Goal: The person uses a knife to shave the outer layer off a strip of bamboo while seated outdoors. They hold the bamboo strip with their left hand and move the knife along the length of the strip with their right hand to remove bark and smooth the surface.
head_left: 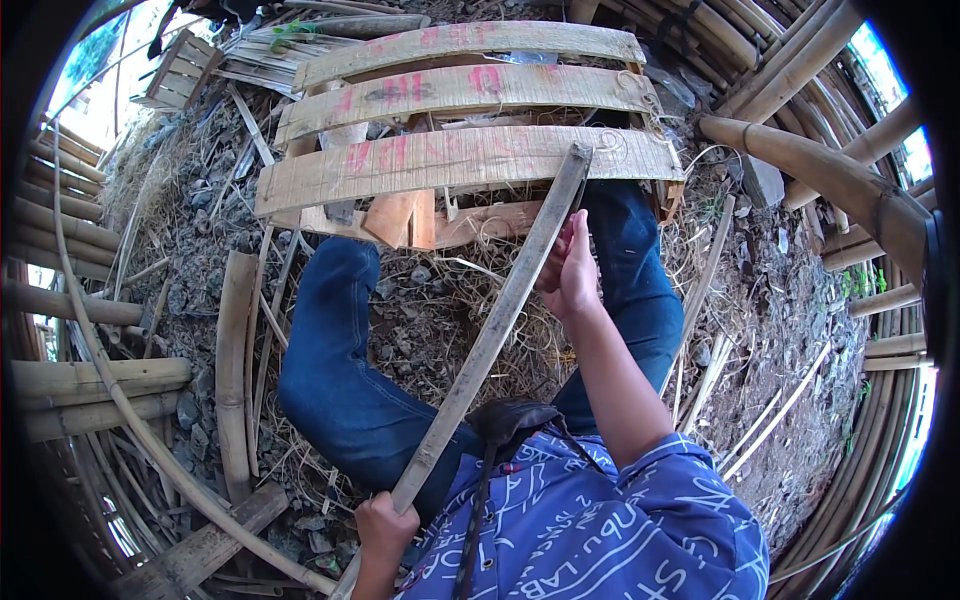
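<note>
A long, flat bamboo strip (490, 335) runs slantwise from my lap up to the wooden slatted crate. My left hand (387, 528) is closed round its lower part, by my left hip. The strip's far end lies over the crate's nearest slat (450, 158). Near that end, my right hand (570, 268) is against the strip's right side, its fingers curled and partly hidden. A thin dark edge shows just beyond the right fingertips, beside the strip; what it belongs to I cannot make out.
My bent legs in blue jeans (335, 320) flank the strip. Cut bamboo pieces (237, 370), shavings and stones litter the ground. Bamboo pole walls (95, 380) stand on both sides, and a thick pole (830, 180) juts in from the right. A small wooden crate (180, 70) lies far left.
</note>
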The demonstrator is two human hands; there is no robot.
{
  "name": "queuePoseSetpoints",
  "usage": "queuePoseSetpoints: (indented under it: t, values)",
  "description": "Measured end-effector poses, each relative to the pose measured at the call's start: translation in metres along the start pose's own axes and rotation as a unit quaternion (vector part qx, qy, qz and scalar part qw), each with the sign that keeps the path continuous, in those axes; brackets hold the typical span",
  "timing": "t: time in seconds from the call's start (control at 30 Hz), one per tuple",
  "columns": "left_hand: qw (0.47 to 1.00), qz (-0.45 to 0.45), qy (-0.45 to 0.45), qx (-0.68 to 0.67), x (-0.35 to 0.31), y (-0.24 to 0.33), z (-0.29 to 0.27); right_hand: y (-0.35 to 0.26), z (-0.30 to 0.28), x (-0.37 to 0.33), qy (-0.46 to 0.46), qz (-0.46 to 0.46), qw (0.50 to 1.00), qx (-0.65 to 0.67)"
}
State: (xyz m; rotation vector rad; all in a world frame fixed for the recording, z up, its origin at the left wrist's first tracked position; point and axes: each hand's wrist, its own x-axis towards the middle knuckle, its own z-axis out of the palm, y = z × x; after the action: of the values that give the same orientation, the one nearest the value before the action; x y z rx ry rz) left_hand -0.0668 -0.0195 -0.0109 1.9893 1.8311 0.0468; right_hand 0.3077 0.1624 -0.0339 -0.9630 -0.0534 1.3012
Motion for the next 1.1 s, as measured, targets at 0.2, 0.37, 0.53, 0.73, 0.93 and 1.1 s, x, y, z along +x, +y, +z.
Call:
queuePoseSetpoints:
  t: [0.2,0.37,0.53,0.73,0.93,1.1]
  values:
    - [1.0,0.003,0.001,0.0,0.0,-0.001,0.002,0.009,0.013,0.004,0.091,-0.03,0.995,0.025]
    - [1.0,0.009,0.002,-0.009,0.0,0.0,0.001,0.008,0.006,0.002,0.059,-0.027,0.998,0.018]
    - [1.0,0.01,0.006,-0.004,0.0,0.003,0.001,0.012,0.0,0.007,0.065,-0.037,0.996,0.041]
    - [1.0,-0.011,0.009,-0.01,-0.004,0.003,0.001,0.012,-0.006,0.01,0.058,-0.008,0.997,0.044]
    - [1.0,-0.012,0.008,0.0,-0.004,0.002,0.005,0.011,-0.001,0.004,0.068,-0.02,0.996,0.056]
    - [1.0,-0.02,0.008,0.017,-0.006,-0.002,0.008,0.009,-0.003,0.002,0.084,-0.005,0.996,0.02]
